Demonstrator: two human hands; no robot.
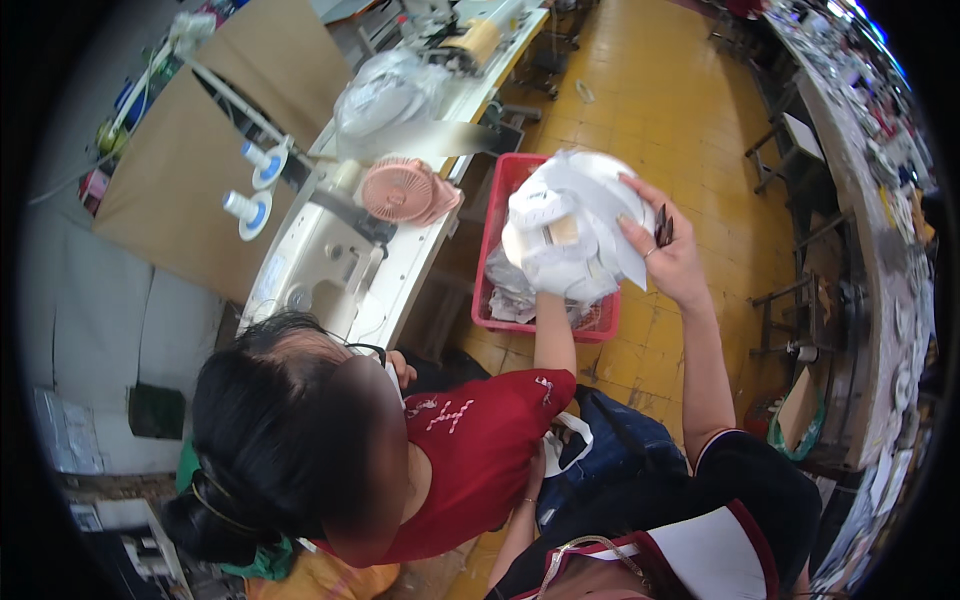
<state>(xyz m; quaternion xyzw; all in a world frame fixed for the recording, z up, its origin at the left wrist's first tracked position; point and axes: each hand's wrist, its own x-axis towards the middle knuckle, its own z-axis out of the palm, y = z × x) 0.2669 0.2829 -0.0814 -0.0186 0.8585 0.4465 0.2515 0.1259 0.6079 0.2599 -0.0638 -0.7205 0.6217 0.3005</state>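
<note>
My right hand [668, 248] reaches forward and is closed on the right edge of a bundle of white cut pieces [575, 215], thin and layered, cloth by the look of it. A small dark object [664, 226] sticks out by my right fingers; its kind is unclear. A co-worker's bare forearm [555, 335] goes up under the bundle, which hides that hand. Below the bundle stands a red plastic basket [484, 290] with more crumpled pale pieces in it. My left hand [536, 475] is low, beside the co-worker's red shirt and a white strap [572, 445]; its fingers are hidden.
The co-worker in a red shirt [470, 430] sits at left, close against me. Before them is a sewing machine [325, 255] with thread cones [245, 212], a pink fan [400, 190] and a plastic bag [385, 95]. A cluttered long table [860, 180] and stools [800, 135] line the right.
</note>
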